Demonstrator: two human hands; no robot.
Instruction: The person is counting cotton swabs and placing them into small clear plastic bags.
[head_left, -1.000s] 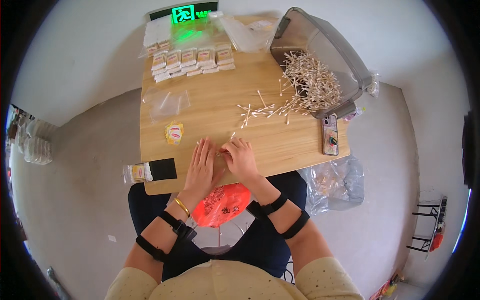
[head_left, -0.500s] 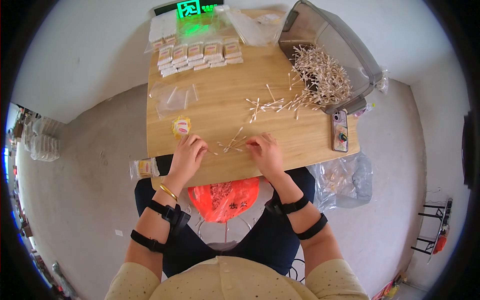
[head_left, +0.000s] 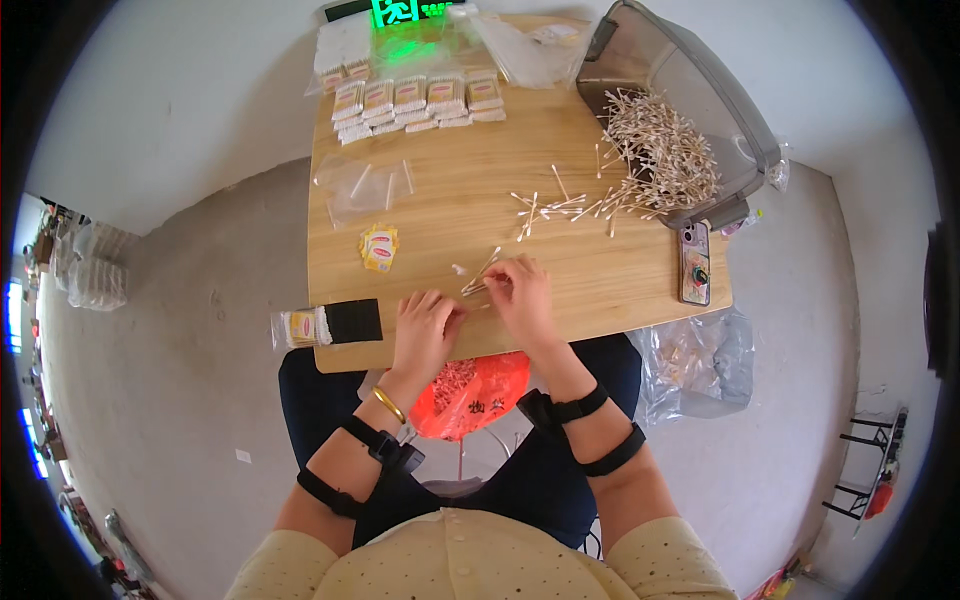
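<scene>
Near the front edge of the wooden table, my left hand is closed, with thumb and fingertips pinched on a thin cotton swab that shows faintly between the two hands. Close by on the right, my right hand is also closed, its fingertips pinching at the end of a few cotton swabs lying on the wood. How many of them it grips is hidden by the fingers. A small white tuft lies just left of these swabs. Beyond my left hand sits a little stack of yellow-and-white labels.
A tipped grey bin spills a heap of cotton swabs at the far right. Packed swab bundles stand in rows at the back left. A phone lies right. A black block adjoins a swab packet at the left edge.
My left hand has moved right and nearer to me, closing in on my right hand. The right hand has shifted slightly over the loose swabs. The whole view has moved a little.
</scene>
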